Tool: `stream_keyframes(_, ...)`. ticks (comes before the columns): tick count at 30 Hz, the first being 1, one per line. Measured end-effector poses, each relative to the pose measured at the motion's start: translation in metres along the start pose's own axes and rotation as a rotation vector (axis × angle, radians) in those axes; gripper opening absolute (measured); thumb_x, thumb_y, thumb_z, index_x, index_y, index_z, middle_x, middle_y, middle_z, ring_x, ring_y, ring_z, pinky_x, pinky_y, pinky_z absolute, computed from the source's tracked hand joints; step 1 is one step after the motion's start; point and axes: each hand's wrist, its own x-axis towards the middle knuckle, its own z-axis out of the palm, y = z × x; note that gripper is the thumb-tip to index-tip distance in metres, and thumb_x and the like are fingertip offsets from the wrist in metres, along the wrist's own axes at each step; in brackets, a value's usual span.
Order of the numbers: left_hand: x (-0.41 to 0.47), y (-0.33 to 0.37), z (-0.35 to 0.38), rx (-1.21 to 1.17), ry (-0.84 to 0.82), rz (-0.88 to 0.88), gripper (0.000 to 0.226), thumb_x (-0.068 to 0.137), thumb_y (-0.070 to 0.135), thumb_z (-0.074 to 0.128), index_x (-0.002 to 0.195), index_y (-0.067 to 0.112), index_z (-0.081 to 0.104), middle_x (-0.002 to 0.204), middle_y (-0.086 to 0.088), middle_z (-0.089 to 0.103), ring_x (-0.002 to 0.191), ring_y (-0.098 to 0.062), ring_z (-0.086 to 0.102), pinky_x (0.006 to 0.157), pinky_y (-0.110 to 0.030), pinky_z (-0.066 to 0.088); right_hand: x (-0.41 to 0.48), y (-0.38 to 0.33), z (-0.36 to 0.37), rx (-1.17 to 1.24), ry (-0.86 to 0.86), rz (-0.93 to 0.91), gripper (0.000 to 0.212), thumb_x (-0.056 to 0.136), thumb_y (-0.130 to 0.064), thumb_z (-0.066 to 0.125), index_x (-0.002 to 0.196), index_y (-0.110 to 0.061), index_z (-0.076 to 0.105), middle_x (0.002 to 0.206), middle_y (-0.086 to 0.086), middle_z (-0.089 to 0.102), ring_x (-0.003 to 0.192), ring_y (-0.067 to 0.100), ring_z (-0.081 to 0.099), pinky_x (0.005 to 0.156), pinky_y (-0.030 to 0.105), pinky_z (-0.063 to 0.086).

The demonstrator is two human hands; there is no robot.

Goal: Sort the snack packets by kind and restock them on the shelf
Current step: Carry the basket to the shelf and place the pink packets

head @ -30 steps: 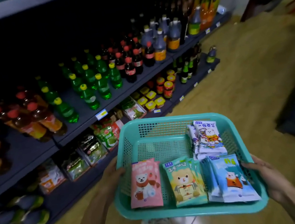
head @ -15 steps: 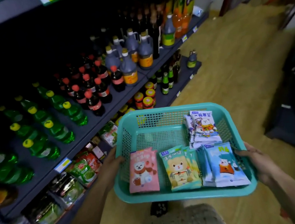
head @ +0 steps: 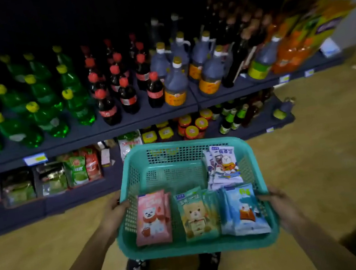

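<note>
A teal plastic basket (head: 174, 149) is carried in front of me at waist height. My left hand (head: 114, 212) grips its left rim and my right hand (head: 278, 203) grips its right rim. Inside lie snack packets in small stacks: pink bear packets (head: 152, 218) at front left, green bear packets (head: 195, 214) in the middle, light blue packets (head: 243, 210) at front right, and white-and-blue packets (head: 223, 165) at the back right. The shelf (head: 147, 118) stands just beyond the basket.
Green bottles (head: 38, 108), cola bottles (head: 127, 91) and dark sauce jugs (head: 174, 82) fill the upper shelf board. The bottom board (head: 78, 194) holds boxed packets (head: 52, 177), jars (head: 191, 126) and small bottles. Tan floor stretches right; my feet show under the basket.
The view has swung left to face the shelf more squarely, and the shelf sits nearer. Both hands keep the same hold on the basket; the packets have not shifted.
</note>
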Motion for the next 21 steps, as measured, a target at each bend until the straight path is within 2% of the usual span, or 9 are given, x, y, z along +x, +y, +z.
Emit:
stream_keyframes(3,0.012,-0.018,0.013,-0.016,0.078,-0.089,0.036,0.085,-0.008,0.042,0.114,0.005,0.058,0.100,-0.021,0.065,0.073,-0.029,0.060,0.062,-0.031,0.045,0.041,-0.005,0.009,-0.006,-0.047,0.002,0.032,0.075,0.023,0.046,0.082,-0.002,0.066,0.050,0.000,0.067,0.039,0.012,0.060,0.039,0.017,0.047)
stream_keyframes(5,0.028,-0.030,0.021,0.000,0.100,-0.145,0.036,0.082,-0.011,0.039,0.111,0.000,0.058,0.089,-0.018,0.065,0.071,-0.029,0.059,0.061,-0.030,0.044,0.067,-0.003,0.019,-0.023,-0.063,0.010,0.033,0.071,0.021,0.051,0.075,-0.008,0.066,0.050,-0.001,0.067,0.040,0.011,0.061,0.040,0.018,0.048)
stream_keyframes(8,0.064,-0.061,0.033,0.046,0.110,-0.177,0.036,0.081,-0.013,0.037,0.108,-0.003,0.058,0.085,-0.017,0.065,0.071,-0.028,0.058,0.061,-0.030,0.044,0.121,0.020,0.035,-0.123,-0.056,0.002,0.033,0.059,0.009,0.062,0.088,-0.004,0.071,0.072,0.010,0.073,0.061,0.024,0.068,0.062,0.036,0.056)
stream_keyframes(10,0.096,-0.087,0.040,0.066,0.118,-0.182,0.034,0.083,-0.012,0.038,0.107,-0.002,0.060,0.088,-0.019,0.067,0.075,-0.030,0.061,0.063,-0.031,0.047,0.163,0.047,0.046,-0.202,-0.038,0.011,0.036,0.071,0.012,0.058,0.103,-0.001,0.067,0.093,0.020,0.069,0.081,0.034,0.064,0.077,0.046,0.053)
stream_keyframes(13,0.148,-0.133,0.048,0.105,0.131,-0.189,0.028,0.086,-0.008,0.042,0.103,-0.001,0.063,0.094,-0.022,0.068,0.081,-0.033,0.063,0.067,-0.034,0.050,0.225,0.092,0.063,-0.226,-0.036,0.048,0.033,0.076,0.010,0.056,0.098,-0.012,0.069,0.098,0.019,0.069,0.090,0.037,0.064,0.085,0.049,0.052)
stream_keyframes(15,0.184,-0.165,0.056,0.136,0.115,-0.173,0.023,0.087,-0.004,0.045,0.099,-0.002,0.064,0.093,-0.022,0.069,0.085,-0.037,0.064,0.072,-0.039,0.051,0.264,0.122,0.073,-0.244,-0.043,0.058,0.028,0.076,0.003,0.060,0.092,-0.017,0.070,0.089,0.013,0.072,0.084,0.033,0.067,0.085,0.050,0.053)
stream_keyframes(17,0.220,-0.196,0.065,0.158,0.113,-0.174,0.021,0.088,-0.004,0.046,0.097,-0.004,0.064,0.092,-0.022,0.068,0.085,-0.036,0.064,0.072,-0.038,0.051,0.305,0.151,0.082,-0.268,-0.070,0.047,0.026,0.080,0.005,0.056,0.093,-0.014,0.069,0.078,0.004,0.073,0.077,0.028,0.068,0.081,0.044,0.053)
stream_keyframes(19,0.252,-0.226,0.073,0.170,0.128,-0.181,0.022,0.087,-0.005,0.045,0.098,-0.003,0.064,0.091,-0.020,0.069,0.081,-0.032,0.064,0.067,-0.033,0.050,0.339,0.174,0.093,-0.278,-0.056,0.050,0.030,0.080,0.009,0.053,0.099,-0.007,0.069,0.082,0.009,0.071,0.082,0.035,0.066,0.080,0.044,0.052)
stream_keyframes(21,0.282,-0.253,0.080,0.188,0.117,-0.173,0.024,0.087,-0.005,0.044,0.098,-0.003,0.064,0.092,-0.020,0.069,0.080,-0.030,0.064,0.065,-0.031,0.049,0.368,0.196,0.102,-0.286,-0.037,0.052,0.029,0.080,0.011,0.052,0.092,-0.008,0.069,0.083,0.011,0.068,0.081,0.035,0.064,0.074,0.040,0.052)
